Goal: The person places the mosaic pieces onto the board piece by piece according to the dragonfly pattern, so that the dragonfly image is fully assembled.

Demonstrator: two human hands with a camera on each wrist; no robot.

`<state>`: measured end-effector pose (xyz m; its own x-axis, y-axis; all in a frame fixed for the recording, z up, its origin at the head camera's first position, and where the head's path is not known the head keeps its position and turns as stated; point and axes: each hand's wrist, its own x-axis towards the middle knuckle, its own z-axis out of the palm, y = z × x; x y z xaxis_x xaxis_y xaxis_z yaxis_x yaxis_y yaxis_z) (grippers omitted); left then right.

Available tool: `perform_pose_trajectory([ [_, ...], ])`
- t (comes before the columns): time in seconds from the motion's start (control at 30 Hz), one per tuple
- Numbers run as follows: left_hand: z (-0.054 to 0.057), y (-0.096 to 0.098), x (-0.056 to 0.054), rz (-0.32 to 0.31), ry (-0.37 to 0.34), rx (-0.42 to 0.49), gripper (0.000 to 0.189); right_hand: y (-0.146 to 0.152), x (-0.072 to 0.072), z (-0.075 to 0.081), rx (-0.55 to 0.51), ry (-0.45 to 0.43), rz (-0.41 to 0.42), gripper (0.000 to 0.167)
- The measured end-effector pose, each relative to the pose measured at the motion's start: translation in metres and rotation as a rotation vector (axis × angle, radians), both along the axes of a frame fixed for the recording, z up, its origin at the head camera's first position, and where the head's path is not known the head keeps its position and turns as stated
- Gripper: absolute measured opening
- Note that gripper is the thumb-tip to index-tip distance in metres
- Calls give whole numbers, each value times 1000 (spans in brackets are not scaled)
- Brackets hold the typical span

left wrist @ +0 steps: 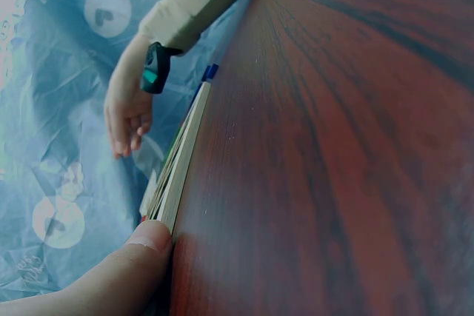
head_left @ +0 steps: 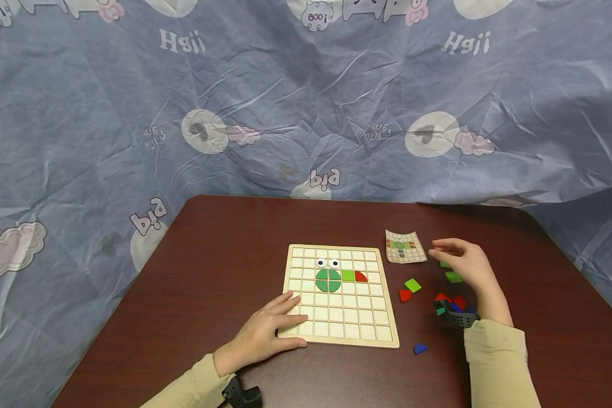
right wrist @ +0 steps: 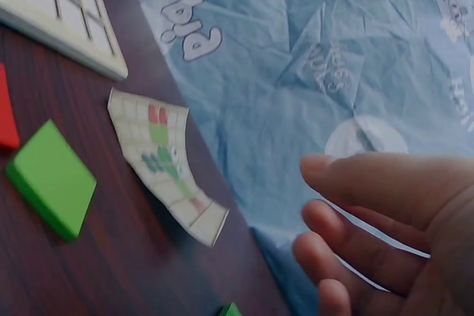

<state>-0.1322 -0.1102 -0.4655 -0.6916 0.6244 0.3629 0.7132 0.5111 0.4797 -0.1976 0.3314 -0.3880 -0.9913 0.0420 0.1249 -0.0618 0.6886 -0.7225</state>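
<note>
My left hand rests with spread fingers on the lower left corner of a square wooden grid board. In the left wrist view its thumb lies against the board's edge. On the grid sit two eye pieces, a dark green circle of quarter pieces, a light green square and a red quarter piece. My right hand hovers right of a small pattern card, its fingers loosely bent around nothing. The card shows a coloured figure on a grid and curls at its edges.
Between board and right arm lie a green square, a red quarter piece and a blue piece. More green pieces and a red, blue pile lie under the right hand and wrist. A patterned cloth hangs behind the table.
</note>
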Motion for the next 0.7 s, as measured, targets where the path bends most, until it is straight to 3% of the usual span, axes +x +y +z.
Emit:
perform_pose_trajectory([
  [0.2, 0, 0, 0, -1, 3, 1, 49, 10, 0, -9, 44, 28, -85, 52],
  [0.7, 0, 0, 0, -1, -9, 3, 48, 22, -3, -35, 54, -44, -177, 59],
])
